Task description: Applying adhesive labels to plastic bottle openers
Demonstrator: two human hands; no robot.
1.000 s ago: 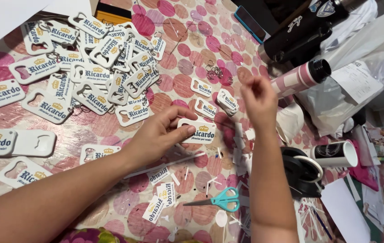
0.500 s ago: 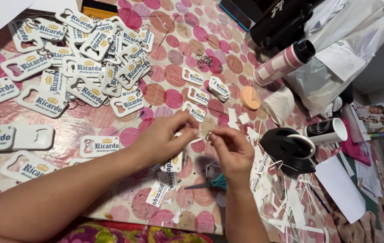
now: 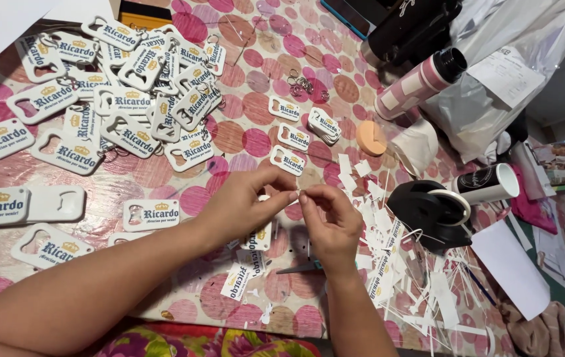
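I pinch a small white tag [image 3: 294, 194] between both hands: left hand [image 3: 246, 205] at nine o'clock, right hand [image 3: 330, 221] at three. Fingertips clamped; I work slowly, steady.

Single head-worn view, steep downward, close over spotted tabletop [image 3: 256, 142]

The item pinched between both hands' fingers [image 3: 287, 196] is too small to tell.
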